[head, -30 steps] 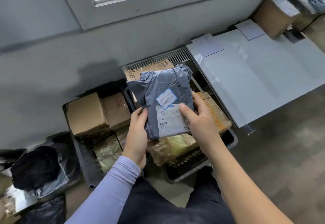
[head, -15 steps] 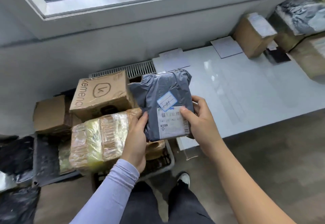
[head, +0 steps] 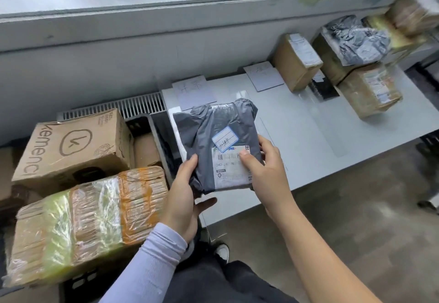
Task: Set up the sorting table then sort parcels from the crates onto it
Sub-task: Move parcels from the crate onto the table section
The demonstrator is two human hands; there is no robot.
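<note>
Head view: a person stands at a white table (head: 320, 136) under a window.
Parcel: a grey plastic mailer (head: 213, 141) with labels, held over the table's left end.
Left hand (head: 183, 198): grips the mailer's lower left corner, fingers under it.
Right hand (head: 263, 172): holds the right edge, thumb on the label.
Crate (head: 161, 136): left of the table, beside a printed cardboard box (head: 71, 146) and a tape-wrapped box (head: 83, 222).
Table's far end: more boxes (head: 297, 60).

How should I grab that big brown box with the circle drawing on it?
Use two hands on the short ends of the brown box, coming from above. It is wide and lies tilted on other parcels, with a taped parcel leaning close in front.
</note>
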